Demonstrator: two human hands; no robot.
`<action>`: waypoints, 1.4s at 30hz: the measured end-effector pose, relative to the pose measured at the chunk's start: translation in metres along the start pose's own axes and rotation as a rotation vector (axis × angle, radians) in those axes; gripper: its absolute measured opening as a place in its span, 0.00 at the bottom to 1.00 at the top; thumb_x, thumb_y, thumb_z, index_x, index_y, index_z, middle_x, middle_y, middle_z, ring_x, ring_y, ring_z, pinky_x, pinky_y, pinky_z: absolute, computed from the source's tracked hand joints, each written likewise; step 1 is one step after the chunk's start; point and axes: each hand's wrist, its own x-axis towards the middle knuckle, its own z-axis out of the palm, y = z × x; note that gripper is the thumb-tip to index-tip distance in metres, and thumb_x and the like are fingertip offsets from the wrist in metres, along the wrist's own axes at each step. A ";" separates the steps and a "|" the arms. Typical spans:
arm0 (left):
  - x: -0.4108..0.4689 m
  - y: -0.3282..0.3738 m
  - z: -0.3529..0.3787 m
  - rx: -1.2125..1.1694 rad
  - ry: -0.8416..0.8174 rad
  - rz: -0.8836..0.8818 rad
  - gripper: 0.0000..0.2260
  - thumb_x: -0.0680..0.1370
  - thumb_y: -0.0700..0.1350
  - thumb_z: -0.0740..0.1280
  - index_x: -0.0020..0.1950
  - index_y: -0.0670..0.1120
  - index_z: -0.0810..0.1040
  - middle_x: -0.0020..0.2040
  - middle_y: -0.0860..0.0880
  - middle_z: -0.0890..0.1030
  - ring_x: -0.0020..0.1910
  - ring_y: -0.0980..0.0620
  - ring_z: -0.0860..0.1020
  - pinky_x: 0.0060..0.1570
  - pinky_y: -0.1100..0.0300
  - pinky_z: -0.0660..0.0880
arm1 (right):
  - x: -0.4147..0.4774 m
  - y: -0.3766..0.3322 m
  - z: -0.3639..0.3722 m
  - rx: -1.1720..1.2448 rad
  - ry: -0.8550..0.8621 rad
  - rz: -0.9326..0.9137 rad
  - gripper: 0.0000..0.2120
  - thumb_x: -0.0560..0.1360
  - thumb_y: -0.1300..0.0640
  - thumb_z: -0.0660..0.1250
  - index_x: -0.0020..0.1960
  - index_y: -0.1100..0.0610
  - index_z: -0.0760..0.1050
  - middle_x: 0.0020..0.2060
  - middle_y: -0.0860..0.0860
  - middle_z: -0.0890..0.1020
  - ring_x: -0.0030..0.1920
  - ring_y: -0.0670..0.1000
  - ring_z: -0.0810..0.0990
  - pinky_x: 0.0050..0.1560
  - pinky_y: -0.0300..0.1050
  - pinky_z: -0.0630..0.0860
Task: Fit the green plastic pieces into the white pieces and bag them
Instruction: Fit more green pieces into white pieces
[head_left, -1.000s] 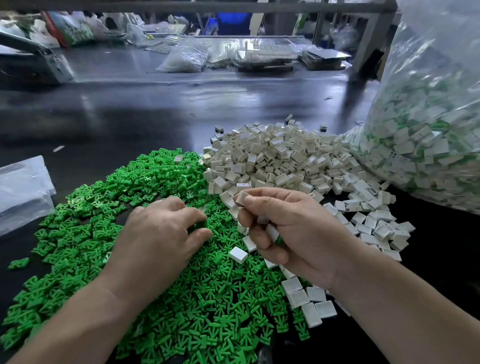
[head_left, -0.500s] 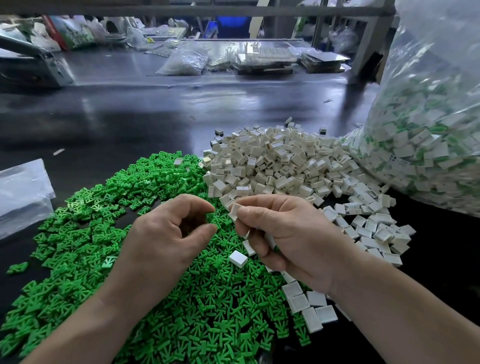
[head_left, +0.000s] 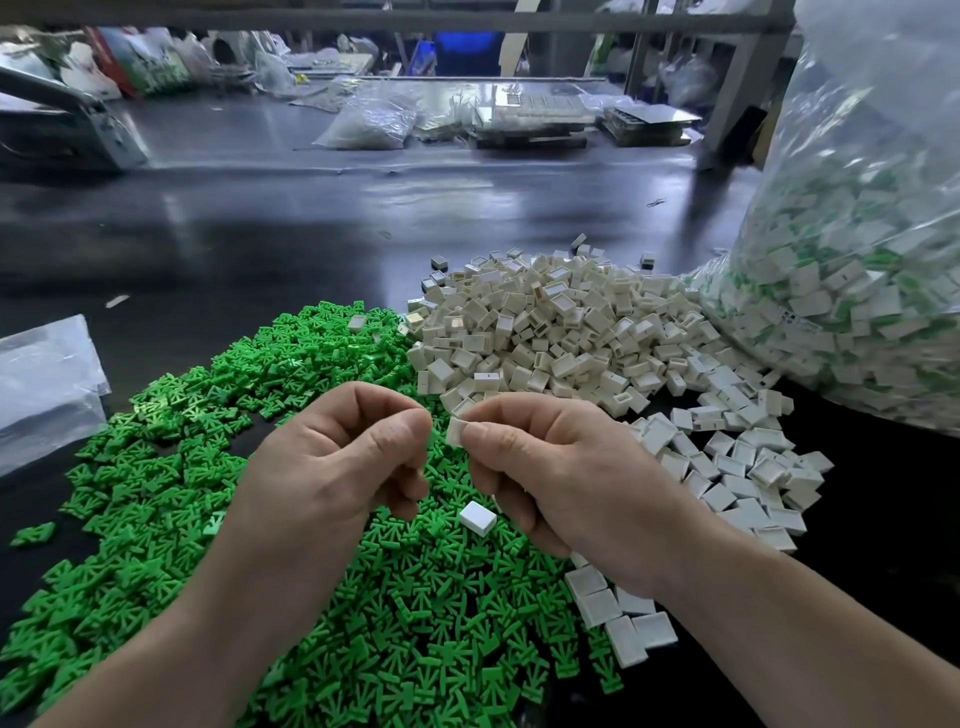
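Note:
My right hand (head_left: 571, 478) pinches a white square piece (head_left: 456, 431) between thumb and forefinger, above the green pile (head_left: 156, 467). My left hand (head_left: 332, 467) is raised beside it, thumb and forefinger pinched together just left of the white piece, on a green piece that is almost wholly hidden by the fingers. The two fingertips nearly touch. A heap of white pieces (head_left: 545, 322) lies behind my hands and spreads to the right. One loose white piece (head_left: 478, 518) rests on the green pile below my hands. A big clear bag (head_left: 857, 260) of fitted white-and-green pieces stands at the right.
Flat clear plastic bags (head_left: 41, 384) lie at the left edge. The dark glossy table (head_left: 260, 234) runs back to a bench with more bags (head_left: 369, 124) and trays (head_left: 649, 119). A grey post (head_left: 737, 88) stands at the back right.
My left hand has lifted off the green pile and closed its thumb and forefinger. It has come up level with the right hand, which has kept its hold on the white piece.

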 end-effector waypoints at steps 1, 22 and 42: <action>0.001 0.001 0.002 -0.100 -0.012 -0.035 0.04 0.70 0.47 0.73 0.42 0.48 0.82 0.35 0.44 0.80 0.32 0.48 0.79 0.30 0.59 0.75 | 0.000 0.000 0.001 -0.016 -0.004 -0.014 0.10 0.80 0.51 0.66 0.42 0.50 0.81 0.33 0.50 0.77 0.27 0.47 0.69 0.22 0.37 0.64; -0.004 0.002 0.005 -0.196 -0.079 -0.021 0.13 0.71 0.56 0.72 0.45 0.46 0.82 0.36 0.41 0.81 0.32 0.46 0.80 0.28 0.59 0.74 | -0.002 0.003 0.000 -0.087 0.006 -0.159 0.07 0.81 0.53 0.66 0.49 0.53 0.81 0.31 0.45 0.76 0.27 0.43 0.69 0.25 0.34 0.65; -0.004 0.001 0.013 -0.678 -0.293 -0.252 0.18 0.67 0.51 0.79 0.53 0.44 0.84 0.33 0.45 0.80 0.29 0.51 0.81 0.26 0.62 0.77 | -0.006 -0.008 0.009 0.261 -0.078 0.011 0.11 0.80 0.53 0.66 0.40 0.51 0.80 0.29 0.48 0.72 0.23 0.44 0.64 0.19 0.33 0.59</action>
